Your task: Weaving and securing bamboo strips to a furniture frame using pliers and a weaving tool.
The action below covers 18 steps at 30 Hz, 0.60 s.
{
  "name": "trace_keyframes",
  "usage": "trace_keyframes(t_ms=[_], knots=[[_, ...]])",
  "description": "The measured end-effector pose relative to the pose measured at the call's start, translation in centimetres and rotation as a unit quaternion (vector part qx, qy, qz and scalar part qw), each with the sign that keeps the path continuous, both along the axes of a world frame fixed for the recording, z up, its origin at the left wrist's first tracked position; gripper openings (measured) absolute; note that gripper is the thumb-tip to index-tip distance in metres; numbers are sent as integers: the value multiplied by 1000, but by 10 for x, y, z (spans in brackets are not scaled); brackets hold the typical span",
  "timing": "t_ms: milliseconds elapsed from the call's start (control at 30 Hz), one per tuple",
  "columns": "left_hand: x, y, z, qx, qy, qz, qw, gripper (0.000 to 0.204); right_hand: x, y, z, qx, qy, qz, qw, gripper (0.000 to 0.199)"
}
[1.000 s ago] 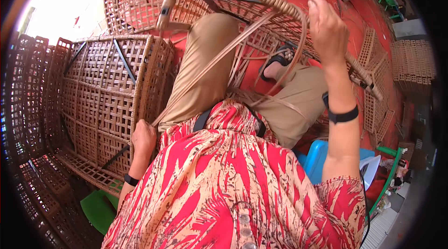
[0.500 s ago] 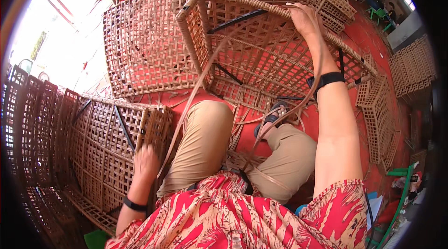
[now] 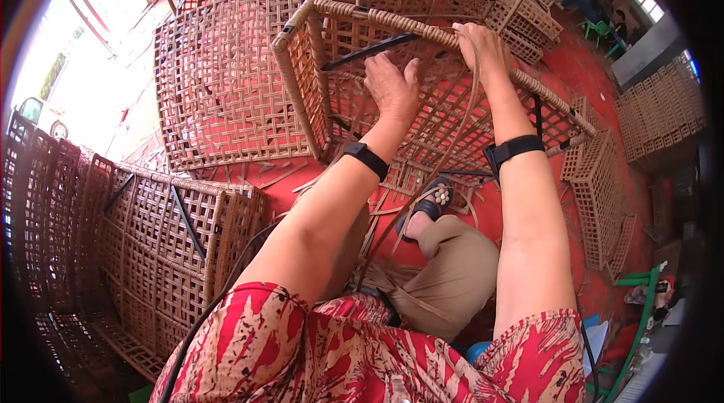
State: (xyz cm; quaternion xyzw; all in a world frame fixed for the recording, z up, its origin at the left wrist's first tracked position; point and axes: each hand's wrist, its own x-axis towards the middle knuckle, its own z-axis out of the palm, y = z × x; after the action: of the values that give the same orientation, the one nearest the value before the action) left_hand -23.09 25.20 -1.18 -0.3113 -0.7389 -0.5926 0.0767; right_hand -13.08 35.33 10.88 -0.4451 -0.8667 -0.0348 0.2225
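Observation:
A woven wicker basket frame with a strip-wrapped rim leans tilted in front of me, its lattice inside facing me. At the rim's upper edge my right hand is closed on a flat brown wicker strip, pressing it against the rim. From that hand the wicker strip loops down towards my lap. My left hand reaches over the basket's opening, fingers stretched and thumb apart, with nothing seen in it. Black bars brace the basket's corners. My forearms hide part of the lattice.
Another woven panel stands behind on the left. Woven pieces are stacked at my left, and more baskets stand at the right. Loose strips lie on the red floor. A green frame stands at lower right.
My left hand has risen from beside the left stack to the basket's opening. The long strip that hung across on the left no longer shows there. My right hand stays at the rim.

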Motion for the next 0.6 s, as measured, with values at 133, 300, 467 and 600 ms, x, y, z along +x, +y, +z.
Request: trace_keyframes(t_ms=[133, 300, 467, 600], knots=[[0, -2, 1, 4, -25, -82, 996, 32, -1, 1, 1, 8, -3, 5, 1000, 47], [-15, -20, 0, -58, -100, -289, 950, 27, 8, 11, -4, 12, -11, 13, 1000, 48], [-98, -119, -146, -582, 193, -270, 742, 28, 2, -2, 8, -66, 33, -21, 997, 43], [-123, -241, -229, -762, 90, -244, 593, 34, 4, 19, -13, -55, 57, -15, 997, 41]])
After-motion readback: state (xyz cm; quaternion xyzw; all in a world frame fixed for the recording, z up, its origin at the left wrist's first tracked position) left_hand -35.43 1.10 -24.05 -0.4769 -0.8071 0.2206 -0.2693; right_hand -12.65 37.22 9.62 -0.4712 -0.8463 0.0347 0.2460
